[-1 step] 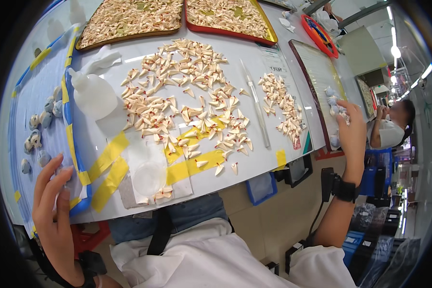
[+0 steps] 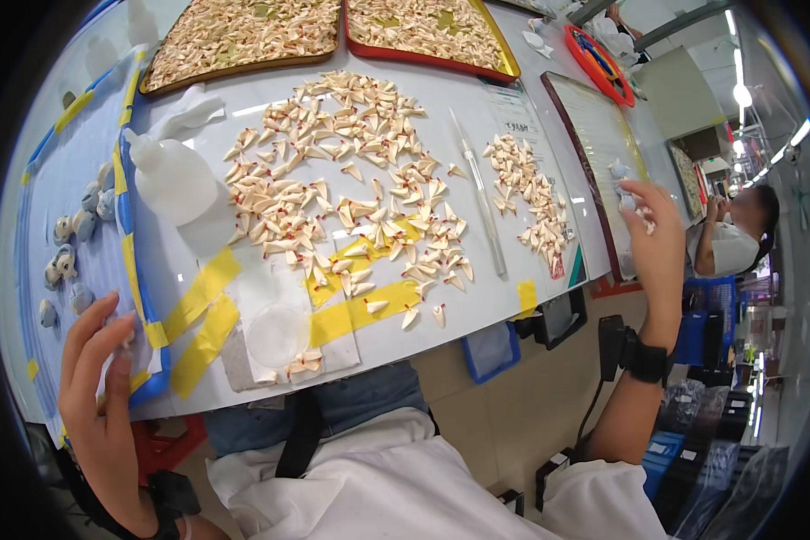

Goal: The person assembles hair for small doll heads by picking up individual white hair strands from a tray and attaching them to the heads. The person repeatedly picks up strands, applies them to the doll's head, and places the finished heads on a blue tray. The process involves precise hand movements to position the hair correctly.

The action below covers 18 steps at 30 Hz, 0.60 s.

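Observation:
My left hand rests at the near edge of a blue-lined tray, its fingers curved and apart. Small round blue-grey figures lie in that tray just beyond my fingertips. Whether a small piece sits under those fingertips I cannot make out. On the far right, my right hand reaches over a shallow framed tray. Its thumb and fingers are closed around a small blue-grey piece, partly hidden by the fingers. Another such piece lies just past the fingertips.
Many cream cone-shaped pieces with red ends are spread over the table. A white squeeze bottle, a slim metal tool and a clear round dish stand among them. Two full trays sit behind. A person sits at right.
My right hand's fingers have shifted slightly left and curled round a small blue-grey piece. My left hand has barely moved.

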Available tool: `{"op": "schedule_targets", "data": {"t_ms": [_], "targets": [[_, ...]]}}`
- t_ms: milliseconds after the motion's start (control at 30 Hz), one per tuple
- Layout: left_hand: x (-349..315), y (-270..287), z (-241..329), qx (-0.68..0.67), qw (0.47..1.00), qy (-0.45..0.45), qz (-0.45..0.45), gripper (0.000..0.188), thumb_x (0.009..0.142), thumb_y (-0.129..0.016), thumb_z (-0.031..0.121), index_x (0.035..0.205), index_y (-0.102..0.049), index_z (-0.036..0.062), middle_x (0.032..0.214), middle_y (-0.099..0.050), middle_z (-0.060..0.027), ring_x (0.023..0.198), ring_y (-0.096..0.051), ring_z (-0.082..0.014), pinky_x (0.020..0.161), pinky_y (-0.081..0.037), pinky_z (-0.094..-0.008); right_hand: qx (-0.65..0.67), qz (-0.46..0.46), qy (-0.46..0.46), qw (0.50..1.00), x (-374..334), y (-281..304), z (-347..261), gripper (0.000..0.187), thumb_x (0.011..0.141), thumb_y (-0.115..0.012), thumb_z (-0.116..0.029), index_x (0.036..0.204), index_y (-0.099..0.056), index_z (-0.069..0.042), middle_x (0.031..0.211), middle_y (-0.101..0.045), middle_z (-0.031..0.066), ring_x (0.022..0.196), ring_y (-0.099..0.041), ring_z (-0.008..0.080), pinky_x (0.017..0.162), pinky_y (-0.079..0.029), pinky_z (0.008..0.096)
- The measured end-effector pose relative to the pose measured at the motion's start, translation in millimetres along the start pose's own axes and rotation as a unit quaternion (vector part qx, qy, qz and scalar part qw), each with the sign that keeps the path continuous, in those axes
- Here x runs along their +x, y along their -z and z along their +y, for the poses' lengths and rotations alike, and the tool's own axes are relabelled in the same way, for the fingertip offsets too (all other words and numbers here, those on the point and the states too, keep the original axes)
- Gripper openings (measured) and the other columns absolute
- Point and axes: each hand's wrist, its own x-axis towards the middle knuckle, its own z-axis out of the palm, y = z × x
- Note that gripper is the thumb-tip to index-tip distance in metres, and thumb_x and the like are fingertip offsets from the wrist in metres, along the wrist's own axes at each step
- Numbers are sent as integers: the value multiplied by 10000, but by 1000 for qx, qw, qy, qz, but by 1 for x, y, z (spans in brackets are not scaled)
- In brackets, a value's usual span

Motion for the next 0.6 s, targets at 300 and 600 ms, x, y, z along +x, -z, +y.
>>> {"op": "schedule_targets", "data": {"t_ms": [300,600], "targets": [[9,-9,-5,-40,996,6,74,169,842,-448,-16,987,-533,-2,1047,-520,-102,893,-522,-198,782,-418,-279,169,-135,43,975,11,-34,-58,133,691,-585,-10,822,-601,7,745,-590,93,666,-566,176,624,-443,263],[-19,-17,4,-339,927,-38,159,232,780,-632,131,948,-508,30,1063,-448,-170,730,-490,-122,670,-406,-239,247,-11,14,969,6,-29,-61,83,744,-588,-2,823,-593,23,743,-601,43,665,-557,94,630,-433,215]]}}
